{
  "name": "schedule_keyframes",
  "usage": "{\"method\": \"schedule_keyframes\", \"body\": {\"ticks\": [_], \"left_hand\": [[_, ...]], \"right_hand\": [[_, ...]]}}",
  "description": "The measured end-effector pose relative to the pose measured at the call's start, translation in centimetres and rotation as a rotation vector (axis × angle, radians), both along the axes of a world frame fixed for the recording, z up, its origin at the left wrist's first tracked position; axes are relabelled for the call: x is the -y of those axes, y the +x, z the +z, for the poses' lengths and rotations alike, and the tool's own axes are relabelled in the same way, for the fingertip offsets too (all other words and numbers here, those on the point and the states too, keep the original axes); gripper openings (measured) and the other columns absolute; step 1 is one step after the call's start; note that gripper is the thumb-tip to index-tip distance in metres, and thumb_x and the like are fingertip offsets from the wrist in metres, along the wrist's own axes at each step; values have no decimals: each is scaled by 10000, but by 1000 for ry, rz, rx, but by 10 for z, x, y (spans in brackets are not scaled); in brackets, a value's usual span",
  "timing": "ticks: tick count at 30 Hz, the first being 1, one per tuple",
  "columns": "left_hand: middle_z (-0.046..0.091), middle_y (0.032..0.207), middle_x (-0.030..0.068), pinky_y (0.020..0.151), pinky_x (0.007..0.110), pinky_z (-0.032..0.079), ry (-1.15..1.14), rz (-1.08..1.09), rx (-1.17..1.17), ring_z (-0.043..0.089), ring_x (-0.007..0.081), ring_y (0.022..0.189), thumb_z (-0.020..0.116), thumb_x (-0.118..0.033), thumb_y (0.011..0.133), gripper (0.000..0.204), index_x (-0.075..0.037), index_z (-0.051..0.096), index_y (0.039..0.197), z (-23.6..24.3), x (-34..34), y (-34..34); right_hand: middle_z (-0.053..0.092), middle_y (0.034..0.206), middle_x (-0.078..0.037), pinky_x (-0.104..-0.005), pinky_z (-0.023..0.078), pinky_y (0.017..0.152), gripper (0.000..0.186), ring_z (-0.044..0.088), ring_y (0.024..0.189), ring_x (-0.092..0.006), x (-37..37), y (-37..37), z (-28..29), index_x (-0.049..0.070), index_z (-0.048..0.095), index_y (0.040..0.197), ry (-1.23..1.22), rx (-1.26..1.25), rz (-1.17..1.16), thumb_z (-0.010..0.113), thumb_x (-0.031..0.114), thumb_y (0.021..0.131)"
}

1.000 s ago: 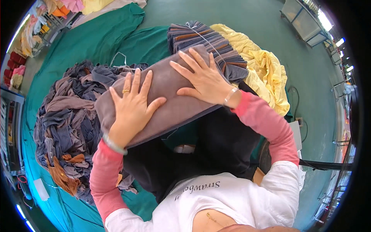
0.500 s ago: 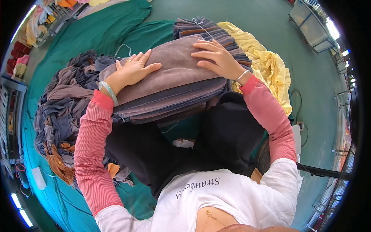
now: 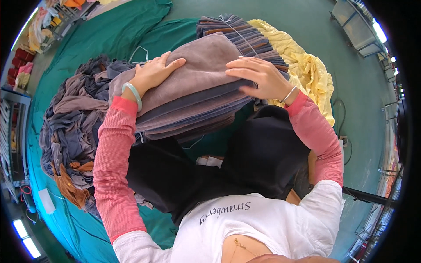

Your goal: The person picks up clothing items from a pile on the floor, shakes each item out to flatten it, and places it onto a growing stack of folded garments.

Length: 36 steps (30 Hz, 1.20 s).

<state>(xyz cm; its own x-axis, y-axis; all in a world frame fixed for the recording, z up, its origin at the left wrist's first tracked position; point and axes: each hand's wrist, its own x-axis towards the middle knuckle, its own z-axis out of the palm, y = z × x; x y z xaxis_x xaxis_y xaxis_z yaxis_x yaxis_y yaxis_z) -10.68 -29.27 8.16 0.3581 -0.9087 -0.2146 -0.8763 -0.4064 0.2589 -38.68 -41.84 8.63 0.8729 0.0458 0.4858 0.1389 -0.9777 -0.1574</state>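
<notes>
A stack of folded cloths (image 3: pixel 193 65), brownish mauve on top with dark grey and mauve layers beneath, lies across in front of my knees. My left hand (image 3: pixel 153 75) rests flat on its upper left part, fingers stretched out and the thumb apart. At the right end, my right hand (image 3: pixel 256 76) is held with its fingers extended at the stack's edge; the fingertips are slightly blurred, and I cannot tell if they touch the cloth. Behind that hand stands a bundle of grey, mauve and brown folded cloths (image 3: pixel 234 31), with white string (image 3: pixel 241 35) across it.
A heap of crumpled grey, mauve and rust cloths (image 3: pixel 72 118) lies to the left. Yellow fabric (image 3: pixel 307 72) is bunched on the right. Everything sits on a green sheet (image 3: pixel 118 33). A wheeled cart (image 3: pixel 357 26) stands far right, and a cable (image 3: pixel 342 116) runs along the floor.
My right hand has lifted off the top of the stack and come nearer to me, toward its right edge. The stack has tilted, its right end rising slightly. My left hand stays on it.
</notes>
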Motion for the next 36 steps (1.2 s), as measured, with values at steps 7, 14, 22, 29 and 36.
{"method": "schedule_keyframes", "body": {"ticks": [7, 14, 22, 29, 36], "left_hand": [[412, 1329, 173, 1021, 470, 211, 59, 16, -156, 366, 345, 1242, 259, -778, 742, 888, -146, 334, 1360, -3, 10, 20], [412, 1327, 173, 1040, 418, 213, 21, -41, -289, 385, 332, 1229, 278, -726, 782, 825, -123, 366, 1338, -24, 18, 44], [405, 1340, 118, 1028, 383, 230, -27, -102, -357, 371, 290, 1239, 271, -648, 839, 689, -176, 387, 1327, -47, 18, 70], [412, 1334, 118, 1024, 373, 225, -27, -21, -354, 382, 282, 1233, 255, -658, 835, 702, -170, 402, 1318, -54, 14, 73], [431, 1320, 108, 1034, 374, 204, -99, -96, -521, 392, 266, 1226, 263, -648, 837, 686, -178, 402, 1317, -61, 9, 84]], "right_hand": [[512, 1175, -84, -329, 466, 812, 95, 553, 984, -246, 9, 24, 12, 49, 557, 752, -190, 63, 26, 613, 25, 680], [468, 1233, -52, -345, 421, 922, 156, 487, 1110, -228, 14, 22, 0, 102, 609, 836, -179, 41, -2, 638, 104, 683], [431, 1287, -78, -391, 349, 999, 154, 395, 1215, -268, 11, 36, -6, 90, 627, 845, -253, 132, 3, 634, 104, 692], [404, 1329, -76, -411, 299, 1042, 170, 346, 1258, -248, 17, 34, -11, 114, 662, 836, -232, 74, 6, 680, 155, 672], [390, 1350, -62, -417, 265, 1060, 144, 352, 1259, -210, 11, 38, -5, 123, 662, 839, -187, 60, 17, 668, 136, 695]]}}
